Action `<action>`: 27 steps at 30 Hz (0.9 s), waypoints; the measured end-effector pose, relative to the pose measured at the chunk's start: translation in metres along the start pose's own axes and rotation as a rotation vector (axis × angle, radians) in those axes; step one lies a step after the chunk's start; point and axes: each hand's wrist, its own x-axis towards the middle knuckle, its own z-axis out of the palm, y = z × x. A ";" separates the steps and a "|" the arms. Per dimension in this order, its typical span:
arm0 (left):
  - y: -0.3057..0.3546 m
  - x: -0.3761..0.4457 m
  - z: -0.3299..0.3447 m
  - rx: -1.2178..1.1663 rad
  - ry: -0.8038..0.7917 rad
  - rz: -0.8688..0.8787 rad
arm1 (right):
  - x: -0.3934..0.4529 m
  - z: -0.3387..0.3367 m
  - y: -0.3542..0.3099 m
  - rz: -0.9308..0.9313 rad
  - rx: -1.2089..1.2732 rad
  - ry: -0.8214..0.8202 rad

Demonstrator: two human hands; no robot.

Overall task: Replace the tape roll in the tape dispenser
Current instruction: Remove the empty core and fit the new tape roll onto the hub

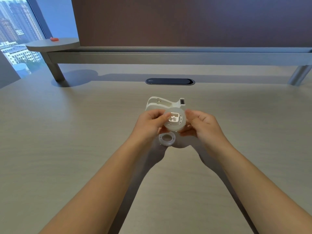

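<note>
Holding the tape roll (174,120) on its hub between left hand (149,122) and right hand (201,123), both pinched around its rim, just in front of the tape dispenser (160,103). Could slip and drop onto the spare ring (166,139) below if either pinch loosens.

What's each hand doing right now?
Left hand: closed on the tape roll, thumb at its core.
Right hand: closed on the same roll's other side.
</note>
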 end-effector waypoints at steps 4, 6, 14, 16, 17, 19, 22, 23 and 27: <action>0.003 0.000 -0.009 -0.145 0.013 -0.123 | 0.001 -0.006 0.002 -0.035 -0.077 0.055; 0.005 -0.002 -0.011 -0.161 -0.021 -0.188 | 0.000 -0.006 0.004 -0.091 -0.225 0.012; 0.009 -0.007 -0.012 0.118 -0.071 -0.143 | -0.005 -0.003 0.000 -0.199 -0.380 -0.064; 0.010 -0.008 -0.015 0.210 -0.115 -0.058 | -0.005 -0.004 0.000 -0.198 -0.354 -0.052; 0.011 -0.010 -0.016 0.253 -0.143 -0.025 | -0.005 -0.003 -0.001 -0.198 -0.332 -0.051; 0.011 -0.010 -0.017 0.283 -0.151 0.020 | -0.005 -0.002 -0.003 -0.195 -0.270 -0.062; 0.010 -0.009 -0.017 0.285 -0.123 0.064 | -0.005 -0.001 -0.003 -0.187 -0.227 -0.069; 0.010 -0.008 -0.017 0.290 -0.119 0.078 | -0.005 -0.001 -0.003 -0.180 -0.217 -0.068; 0.009 -0.006 -0.019 0.343 -0.102 0.141 | -0.004 0.001 -0.003 -0.178 -0.175 -0.064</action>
